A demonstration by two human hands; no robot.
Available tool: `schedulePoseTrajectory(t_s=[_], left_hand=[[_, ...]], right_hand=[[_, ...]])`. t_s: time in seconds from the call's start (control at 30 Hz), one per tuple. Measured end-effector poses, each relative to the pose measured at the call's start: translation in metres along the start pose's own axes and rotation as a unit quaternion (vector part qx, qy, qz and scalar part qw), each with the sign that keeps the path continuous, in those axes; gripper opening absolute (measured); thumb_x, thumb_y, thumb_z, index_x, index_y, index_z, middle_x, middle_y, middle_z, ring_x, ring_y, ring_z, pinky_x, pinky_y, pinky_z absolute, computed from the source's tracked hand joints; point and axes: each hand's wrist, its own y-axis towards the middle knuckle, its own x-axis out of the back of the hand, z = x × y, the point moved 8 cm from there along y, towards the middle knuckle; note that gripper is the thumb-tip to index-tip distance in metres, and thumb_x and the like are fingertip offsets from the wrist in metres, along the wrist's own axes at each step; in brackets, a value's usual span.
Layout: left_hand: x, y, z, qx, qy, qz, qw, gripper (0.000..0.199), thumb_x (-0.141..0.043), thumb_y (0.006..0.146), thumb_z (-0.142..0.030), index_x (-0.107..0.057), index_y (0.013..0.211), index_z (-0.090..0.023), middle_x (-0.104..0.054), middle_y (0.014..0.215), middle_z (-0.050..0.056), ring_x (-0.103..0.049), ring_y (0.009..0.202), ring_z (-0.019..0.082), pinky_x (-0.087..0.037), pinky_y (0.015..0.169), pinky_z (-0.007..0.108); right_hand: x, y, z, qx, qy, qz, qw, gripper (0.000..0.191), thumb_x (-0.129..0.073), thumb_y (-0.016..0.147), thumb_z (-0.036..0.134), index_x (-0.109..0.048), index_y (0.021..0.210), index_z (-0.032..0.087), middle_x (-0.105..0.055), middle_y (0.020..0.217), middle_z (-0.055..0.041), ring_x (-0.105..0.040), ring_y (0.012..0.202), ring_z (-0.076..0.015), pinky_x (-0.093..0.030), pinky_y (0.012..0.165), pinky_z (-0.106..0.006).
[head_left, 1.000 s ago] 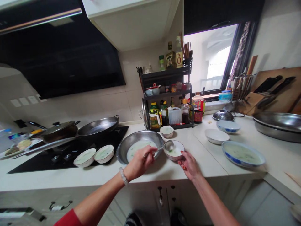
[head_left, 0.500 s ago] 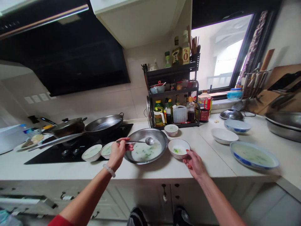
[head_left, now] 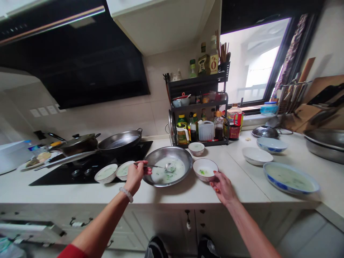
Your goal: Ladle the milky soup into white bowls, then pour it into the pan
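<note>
My left hand [head_left: 136, 174] is closed around the handle of a metal spoon [head_left: 154, 166]. The spoon's bowl dips into white soup with green bits, in a wide steel basin [head_left: 185, 171] on the counter. My right hand [head_left: 223, 188] grips the right rim of a small white bowl [head_left: 205, 175], thumb on the edge and fingers beneath. A little pale liquid and some green leaf lie in that bowl. Two filled bowls, one [head_left: 105, 173] beside the other [head_left: 123, 170], stand left of the basin, the nearer partly behind my left hand. Another filled small bowl [head_left: 196, 148] sits behind.
At right stand a blue-rimmed dish of soup [head_left: 291, 178], a white bowl [head_left: 257, 156] and a blue-patterned bowl [head_left: 272, 144]. A wok [head_left: 119, 140] and a lidded pot [head_left: 77, 144] rest on the black stove [head_left: 59, 178]. Behind the basin rises a black seasoning rack [head_left: 197, 104].
The spoon's bowl has gone down from above the basin into the soup. My right hand keeps its hold on the small bowl. The view has shifted slightly.
</note>
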Motion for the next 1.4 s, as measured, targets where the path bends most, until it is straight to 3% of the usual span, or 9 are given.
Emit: schedulePoseTrajectory(t_s=[0.27,0.47,1.4], left_hand=[[0.011,0.002,-0.007,0.01,-0.022,-0.034,0.999,0.018,-0.046,0.079,-0.011,-0.063,0.075,-0.01,-0.065,0.052,0.006,-0.062,0.044,0.015,-0.051,0.052,0.024],[0.014,0.003,-0.009,0.031,-0.048,-0.023,0.998,0.016,-0.05,0.075,-0.013,-0.065,0.076,-0.007,-0.067,0.056,0.01,-0.063,0.047,0.013,-0.052,0.055,0.022],[-0.007,-0.008,-0.028,0.043,-0.051,-0.013,0.998,0.02,-0.047,0.079,-0.011,-0.065,0.073,-0.008,-0.067,0.055,0.008,-0.062,0.047,0.013,-0.051,0.054,0.021]], right_hand=[[0.0,0.0,0.001,0.0,-0.001,-0.005,1.0,0.04,-0.084,0.055,0.037,-0.059,0.078,0.018,-0.061,0.062,-0.0008,-0.051,0.043,-0.0089,-0.024,0.031,-0.014],[0.0,0.0,0.001,0.004,0.001,-0.003,1.0,0.039,-0.084,0.055,0.037,-0.059,0.078,0.017,-0.062,0.065,-0.0019,-0.051,0.043,-0.0083,-0.024,0.031,-0.014],[0.0,0.001,-0.001,-0.002,0.006,-0.001,1.0,0.04,-0.084,0.057,0.037,-0.057,0.079,0.018,-0.06,0.064,-0.0006,-0.051,0.043,-0.0087,-0.022,0.031,-0.015]])
